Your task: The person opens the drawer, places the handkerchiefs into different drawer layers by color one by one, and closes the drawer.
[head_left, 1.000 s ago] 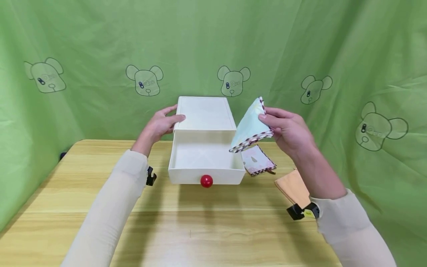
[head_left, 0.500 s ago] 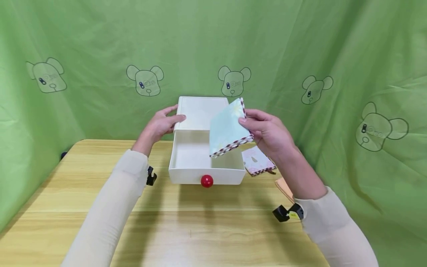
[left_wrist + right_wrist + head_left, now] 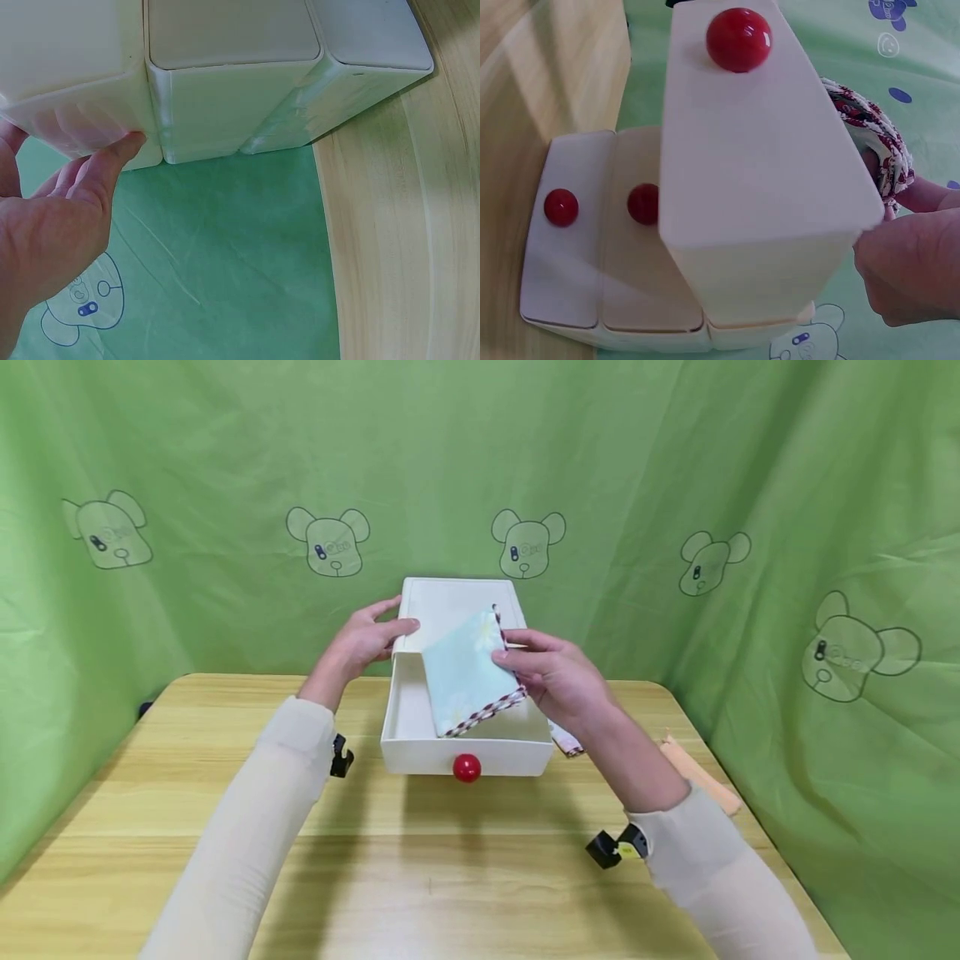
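A white drawer cabinet (image 3: pixel 457 597) stands on the table with its top drawer (image 3: pixel 467 757) pulled out, a red round knob (image 3: pixel 467 768) on its front. My left hand (image 3: pixel 360 639) holds the cabinet's upper left side, thumb over the top edge; in the left wrist view its fingers touch the side wall. My right hand (image 3: pixel 558 677) pinches a folded light-blue handkerchief (image 3: pixel 468 668) by its right edge. The handkerchief, with a dark red and white checked border, hangs tilted over the open drawer. In the right wrist view the drawer front hides most of it.
A second folded handkerchief (image 3: pixel 564 739), pale with a checked border, lies right of the drawer, mostly behind my right arm. An orange folded cloth (image 3: pixel 701 777) lies near the table's right edge. Two lower drawers (image 3: pixel 561 247) are shut. Green curtain (image 3: pixel 225 460) surrounds the table.
My right hand has carried the blue handkerchief leftward and slightly down, from beside the cabinet to over the open drawer. My left hand has stayed on the cabinet.
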`<state>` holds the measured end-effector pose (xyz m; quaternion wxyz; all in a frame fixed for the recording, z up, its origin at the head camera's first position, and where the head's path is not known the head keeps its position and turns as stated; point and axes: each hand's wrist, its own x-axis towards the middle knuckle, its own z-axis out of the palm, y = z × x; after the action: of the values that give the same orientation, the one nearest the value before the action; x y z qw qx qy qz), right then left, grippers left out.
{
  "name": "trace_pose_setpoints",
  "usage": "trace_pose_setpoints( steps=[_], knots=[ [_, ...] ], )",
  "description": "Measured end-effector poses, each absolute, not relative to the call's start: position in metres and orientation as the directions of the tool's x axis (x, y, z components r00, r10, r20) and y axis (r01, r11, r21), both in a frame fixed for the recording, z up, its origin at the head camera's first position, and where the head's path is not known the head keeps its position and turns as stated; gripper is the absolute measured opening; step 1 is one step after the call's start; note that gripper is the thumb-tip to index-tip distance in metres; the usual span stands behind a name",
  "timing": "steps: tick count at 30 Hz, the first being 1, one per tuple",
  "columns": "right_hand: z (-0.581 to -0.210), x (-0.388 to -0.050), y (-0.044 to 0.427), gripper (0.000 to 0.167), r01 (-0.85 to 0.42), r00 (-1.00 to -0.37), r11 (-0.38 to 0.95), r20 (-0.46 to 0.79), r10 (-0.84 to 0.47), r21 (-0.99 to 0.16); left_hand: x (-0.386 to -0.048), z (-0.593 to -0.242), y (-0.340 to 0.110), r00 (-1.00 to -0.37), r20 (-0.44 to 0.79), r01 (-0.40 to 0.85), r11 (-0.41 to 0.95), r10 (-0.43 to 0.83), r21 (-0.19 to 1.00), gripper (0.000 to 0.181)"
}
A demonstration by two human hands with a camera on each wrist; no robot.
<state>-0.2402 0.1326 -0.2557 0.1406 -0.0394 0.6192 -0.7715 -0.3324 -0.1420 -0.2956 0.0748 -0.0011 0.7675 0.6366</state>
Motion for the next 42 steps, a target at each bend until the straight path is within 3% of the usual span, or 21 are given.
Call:
trace_pose_setpoints(
  steps=[26, 36, 42],
  knots=[
    [-0.274, -0.241, 0.119, 0.041, 0.108, -0.942, 0.08, -0.127, -0.309, -0.991, -0.333, -0.297, -0.143, -0.988, -0.124, -0.104, 0.205, 0.087, 0.973, 0.075],
    [-0.263, -0.239, 0.131, 0.044, -0.007, -0.935, 0.389, -0.131, -0.328, -0.921, -0.333, -0.296, -0.144, -0.989, -0.119, -0.099, 0.2, 0.092, 0.975, 0.076],
    [-0.259, -0.24, 0.136, 0.045, -0.042, -0.932, 0.48, -0.139, -0.335, -0.876, -0.332, -0.295, -0.143, -0.988, -0.118, -0.096, 0.204, 0.099, 0.974, 0.076]
  ],
)
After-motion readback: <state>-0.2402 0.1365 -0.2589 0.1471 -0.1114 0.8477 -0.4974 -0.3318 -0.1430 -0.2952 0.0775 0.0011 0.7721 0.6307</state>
